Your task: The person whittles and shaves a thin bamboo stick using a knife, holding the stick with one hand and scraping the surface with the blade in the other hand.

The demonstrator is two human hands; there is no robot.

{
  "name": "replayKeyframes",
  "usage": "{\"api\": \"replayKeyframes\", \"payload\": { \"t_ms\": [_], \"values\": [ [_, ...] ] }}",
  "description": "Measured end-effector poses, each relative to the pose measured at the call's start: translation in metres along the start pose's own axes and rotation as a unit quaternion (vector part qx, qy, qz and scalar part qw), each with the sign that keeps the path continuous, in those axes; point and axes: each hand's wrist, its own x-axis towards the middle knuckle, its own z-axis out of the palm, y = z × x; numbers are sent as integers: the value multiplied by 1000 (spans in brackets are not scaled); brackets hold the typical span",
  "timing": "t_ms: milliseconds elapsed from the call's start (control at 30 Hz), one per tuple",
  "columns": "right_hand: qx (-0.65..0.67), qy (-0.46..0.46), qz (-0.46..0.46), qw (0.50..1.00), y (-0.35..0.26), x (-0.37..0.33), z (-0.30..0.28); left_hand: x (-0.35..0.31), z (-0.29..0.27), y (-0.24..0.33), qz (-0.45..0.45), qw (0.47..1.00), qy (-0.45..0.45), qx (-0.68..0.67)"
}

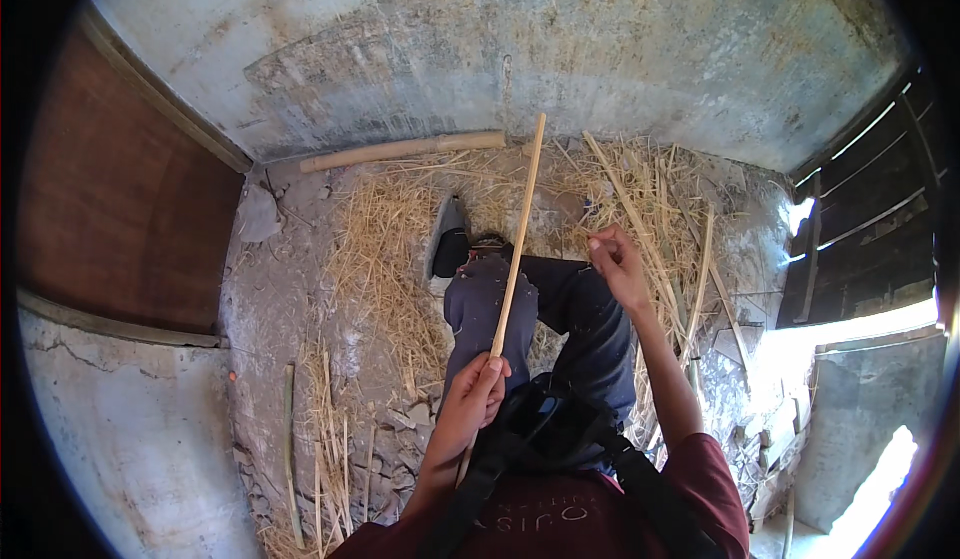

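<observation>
My left hand (pixel 478 391) is wrapped round a long pale strip of split bamboo (pixel 521 227), near its lower part. The strip slants up and away over my bent leg, its far end pointing at the wall. A short piece of it shows below my fist, by the forearm. Apart from the strip, to its right, my right hand (pixel 617 259) is raised with thumb and fingers pinched together. Whatever is between those fingertips is too small to make out.
Pale shavings (pixel 385 249) cover the floor around my legs. Cut bamboo strips (pixel 700 279) lie at the right. A thick bamboo pole (pixel 400 151) rests along the far wall (pixel 560 39). Broken rubble (pixel 395 449) lies at the lower left, beside a green stalk (pixel 290 439).
</observation>
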Motion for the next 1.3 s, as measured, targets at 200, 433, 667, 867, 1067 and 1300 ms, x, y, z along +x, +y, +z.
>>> {"api": "replayKeyframes", "payload": {
  "t_ms": [200, 433, 667, 867, 1067, 1300],
  "values": [
    [-156, -29, -213, 964, -66, -19, 49, 1, 0, -3, -5, 1000, -7, 6],
    [-200, -116, -268, 935, -78, -50, 84, 1, 3, -5, -2, 999, 32, 36],
    [-219, -97, -242, 940, -75, -42, 84, 7, 1, -16, 61, 983, 92, 147],
    [-220, -128, -247, 935, -82, -24, 87, 9, -2, -16, 83, 975, 111, 172],
    [-224, -129, -267, 928, -83, -20, 91, 8, -2, -14, 109, 956, 132, 239],
    [-236, -20, -216, 947, -62, 32, 56, 4, 7, -7, 121, 940, 136, 289]
  ]
}}
